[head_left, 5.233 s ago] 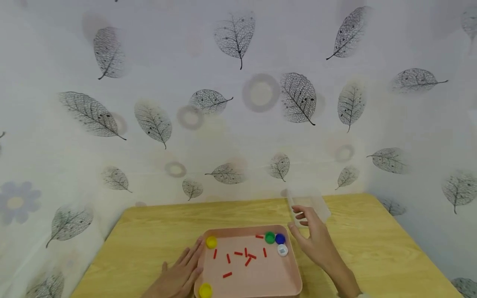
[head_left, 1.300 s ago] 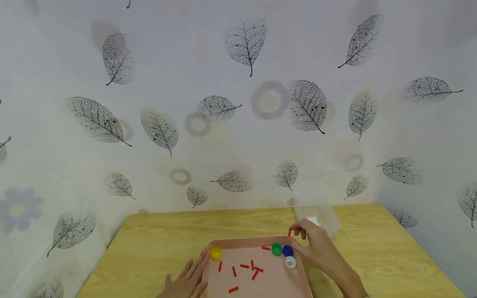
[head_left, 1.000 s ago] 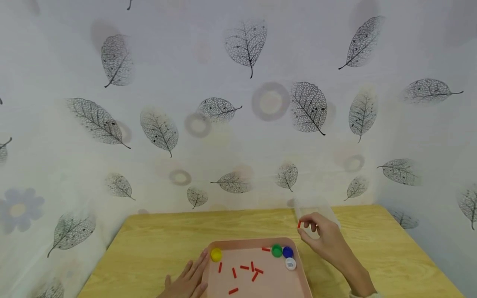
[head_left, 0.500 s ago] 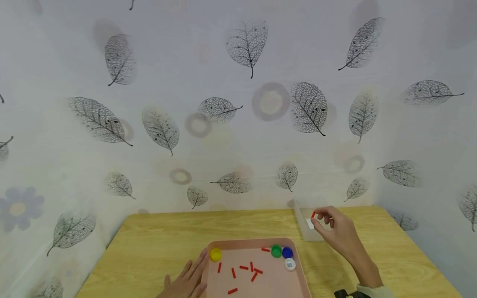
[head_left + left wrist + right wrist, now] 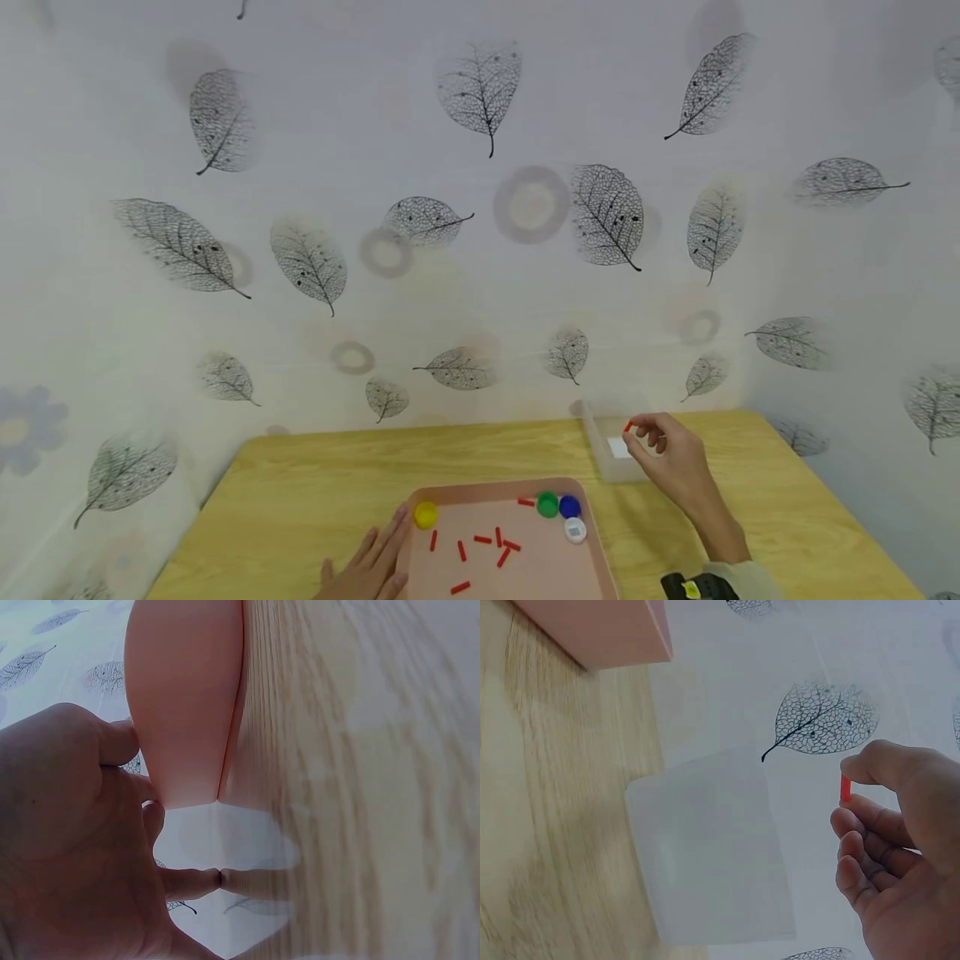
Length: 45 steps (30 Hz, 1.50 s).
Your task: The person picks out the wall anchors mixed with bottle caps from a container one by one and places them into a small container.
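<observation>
My right hand [image 5: 672,460] pinches a small red stick [image 5: 845,787] between thumb and forefinger, above the translucent plastic box [image 5: 606,463]. Inside that box a white label or card [image 5: 619,447] shows. Against the left side of the pink tray [image 5: 525,567] my left hand [image 5: 365,570] rests with its fingers stretched out; the left wrist view shows fingertips at the tray's outer wall [image 5: 187,697]. Several more red sticks [image 5: 483,540] lie scattered in the tray.
Along the tray's far edge sit a yellow cap [image 5: 426,515], a green cap [image 5: 547,504] and a blue cap [image 5: 570,507], with a white cap [image 5: 575,530] just below the blue one. The wooden table [image 5: 322,467] meets a leaf-patterned wall [image 5: 480,250] behind.
Right hand, empty and open at first, has picked up a red stick from the tray's right half and carried it up and right over the plastic box. Left hand has stayed by the tray.
</observation>
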Each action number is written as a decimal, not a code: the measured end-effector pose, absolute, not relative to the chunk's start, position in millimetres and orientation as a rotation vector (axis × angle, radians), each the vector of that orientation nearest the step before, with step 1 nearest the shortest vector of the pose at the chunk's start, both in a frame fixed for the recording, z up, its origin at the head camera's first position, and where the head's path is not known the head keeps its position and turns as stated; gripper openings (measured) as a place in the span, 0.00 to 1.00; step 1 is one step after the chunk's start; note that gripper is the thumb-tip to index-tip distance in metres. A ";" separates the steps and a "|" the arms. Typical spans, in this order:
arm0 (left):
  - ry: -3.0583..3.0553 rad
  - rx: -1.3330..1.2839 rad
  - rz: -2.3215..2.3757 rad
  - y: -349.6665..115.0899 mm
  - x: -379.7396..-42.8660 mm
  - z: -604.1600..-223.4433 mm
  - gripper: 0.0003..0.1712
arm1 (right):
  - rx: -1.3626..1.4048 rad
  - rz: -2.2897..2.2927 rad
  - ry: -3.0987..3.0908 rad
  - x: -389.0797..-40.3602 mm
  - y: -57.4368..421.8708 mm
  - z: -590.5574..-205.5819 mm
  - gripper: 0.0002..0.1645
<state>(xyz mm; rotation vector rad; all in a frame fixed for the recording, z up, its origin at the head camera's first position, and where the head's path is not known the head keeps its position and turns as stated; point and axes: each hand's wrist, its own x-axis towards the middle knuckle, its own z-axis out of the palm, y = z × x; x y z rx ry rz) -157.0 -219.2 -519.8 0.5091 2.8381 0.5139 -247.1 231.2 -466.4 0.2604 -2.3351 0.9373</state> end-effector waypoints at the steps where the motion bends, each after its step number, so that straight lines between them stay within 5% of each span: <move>1: 2.853 0.422 0.525 -216.1 -160.3 -520.1 0.44 | 0.256 0.937 -2.331 -248.1 231.8 -467.9 0.10; 45: 2.855 0.269 0.567 -210.9 -165.2 -519.9 0.41 | 0.165 0.927 -2.265 -264.4 238.2 -502.2 0.12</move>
